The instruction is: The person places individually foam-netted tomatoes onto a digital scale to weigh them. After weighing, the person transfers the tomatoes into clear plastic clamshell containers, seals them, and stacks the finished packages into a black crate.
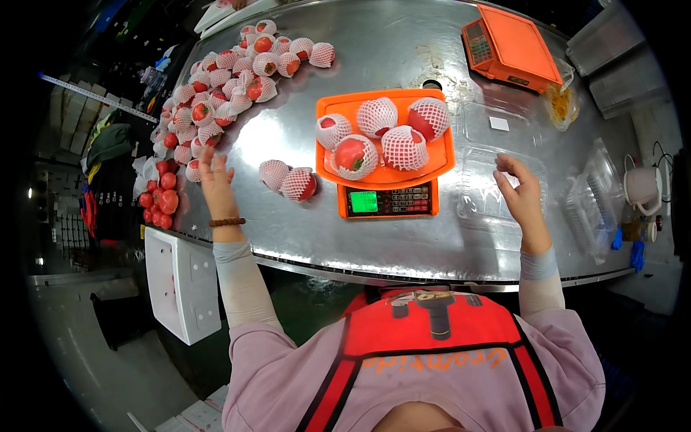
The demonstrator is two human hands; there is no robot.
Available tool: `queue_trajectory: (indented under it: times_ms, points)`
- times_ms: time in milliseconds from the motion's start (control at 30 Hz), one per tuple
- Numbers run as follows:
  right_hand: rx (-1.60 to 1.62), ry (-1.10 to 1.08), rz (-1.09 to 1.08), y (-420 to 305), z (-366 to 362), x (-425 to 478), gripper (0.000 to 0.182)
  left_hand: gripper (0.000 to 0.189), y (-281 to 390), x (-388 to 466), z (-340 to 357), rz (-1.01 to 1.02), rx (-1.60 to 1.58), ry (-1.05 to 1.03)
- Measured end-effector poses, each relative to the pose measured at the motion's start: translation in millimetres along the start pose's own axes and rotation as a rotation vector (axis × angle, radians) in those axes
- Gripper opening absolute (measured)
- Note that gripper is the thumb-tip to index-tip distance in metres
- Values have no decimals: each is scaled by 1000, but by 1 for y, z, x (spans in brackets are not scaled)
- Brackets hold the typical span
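Note:
Several tomatoes in white foam nets [405, 148] rest in the orange pan of a digital scale [385, 175], whose green display is lit. Two netted tomatoes [298, 184] lie on the metal table just left of the scale. My left hand [217, 178], with a brown bracelet at the wrist, is raised beside the pile of netted tomatoes [201, 112], fingers apart and empty. My right hand [519, 191] is over the right part of the table, thumb and fingers apart, holding nothing. Near it lies an open clear plastic clamshell box [486, 181] with a small white label [499, 124] on its lid.
Bare tomatoes [160, 200] sit at the left table edge, above a white foam box [183, 283]. A second orange scale [513, 51] stands at the back right, beside a bag of yellow bands [561, 102]. Stacked clear containers [594, 205] lie at the right.

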State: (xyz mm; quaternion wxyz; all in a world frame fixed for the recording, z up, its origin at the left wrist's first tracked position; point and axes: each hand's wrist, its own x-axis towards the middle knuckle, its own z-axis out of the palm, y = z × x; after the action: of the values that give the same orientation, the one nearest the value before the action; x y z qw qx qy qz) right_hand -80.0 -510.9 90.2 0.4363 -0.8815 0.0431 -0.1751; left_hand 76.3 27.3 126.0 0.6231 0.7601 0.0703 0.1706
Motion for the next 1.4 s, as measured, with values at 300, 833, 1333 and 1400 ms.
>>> queue_trajectory:
  times_ms: [300, 833, 1333, 1400]
  points:
    - [117, -71, -123, -40, 51, 39, 29, 60, -30, -14, 88, 14, 24, -390]
    - [-203, -311, -450, -85, 138, 169, 44, 47, -145, -6, -6, -64, 643, 12]
    - [-228, -731, -472, -106, 170, 174, 59, 57, -131, -12, -50, -52, 615, -80]
    - [-264, -763, -463, -107, 177, 177, 62, 58, -139, -4, -72, -59, 667, -74]
